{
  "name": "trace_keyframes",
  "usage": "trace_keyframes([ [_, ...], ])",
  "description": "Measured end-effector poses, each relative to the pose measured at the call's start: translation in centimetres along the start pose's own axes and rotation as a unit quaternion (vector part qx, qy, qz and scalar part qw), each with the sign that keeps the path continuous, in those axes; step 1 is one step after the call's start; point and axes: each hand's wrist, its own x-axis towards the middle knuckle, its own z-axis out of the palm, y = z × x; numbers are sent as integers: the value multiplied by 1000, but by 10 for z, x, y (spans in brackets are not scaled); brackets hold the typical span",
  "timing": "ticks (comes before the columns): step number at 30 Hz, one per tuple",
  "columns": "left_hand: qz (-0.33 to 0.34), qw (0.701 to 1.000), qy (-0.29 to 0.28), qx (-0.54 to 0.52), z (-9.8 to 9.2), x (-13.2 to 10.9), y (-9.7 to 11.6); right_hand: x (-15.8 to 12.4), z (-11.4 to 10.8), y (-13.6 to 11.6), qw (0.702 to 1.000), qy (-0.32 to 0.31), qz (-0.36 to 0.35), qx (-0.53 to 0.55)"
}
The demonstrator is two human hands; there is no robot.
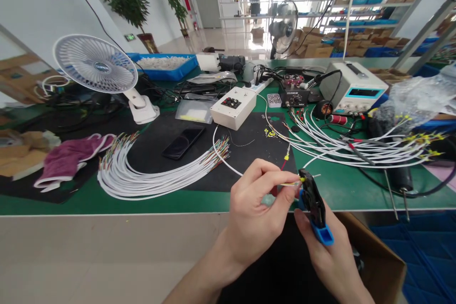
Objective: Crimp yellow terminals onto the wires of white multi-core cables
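Between the thumb and fingers of my left hand [261, 204] is the end of a white cable [230, 165], its thin coloured wires [289, 184] fanned toward the right. A small yellow terminal [302, 179] sits at the jaws of a blue-and-black crimping tool [315, 204]. My right hand [331, 247] is closed around that tool's handles, jaws pointing up. Whether the jaws are fully closed on the terminal is hidden. Just behind my fingers, a red wire with a yellow connector [287, 156] lies on the black mat [245, 152].
A bundle of white cables [153, 190] curves across the left side; a phone [183, 142] lies inside the curve. More white cables with yellow ends [384, 154] lie right. Behind stand a switch box [233, 107], a power supply [356, 88] and a fan [96, 64].
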Motion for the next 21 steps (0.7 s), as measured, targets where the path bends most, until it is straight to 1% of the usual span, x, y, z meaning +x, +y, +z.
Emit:
trace_keyframes([
  [4,7,1000,7,11,5,0,2,-9,-9,-17,998,-30,42,37],
  [8,28,998,29,39,10,2,1,-15,-16,-19,987,-61,110,103],
  [10,21,997,40,63,11,4,-2,-18,-22,-16,979,-48,154,123],
  [12,6,997,29,78,12,6,-8,-23,-28,-10,965,-12,200,169],
  [14,-13,996,-15,88,16,8,-19,-27,-33,-5,943,16,237,232],
  [17,-32,982,-127,138,29,8,-42,-31,-41,-1,914,27,264,308],
  [19,-28,966,-193,172,36,7,-59,-34,-46,1,893,31,277,352],
  [21,-16,955,-230,186,39,9,-74,-39,-49,7,868,35,292,400],
])
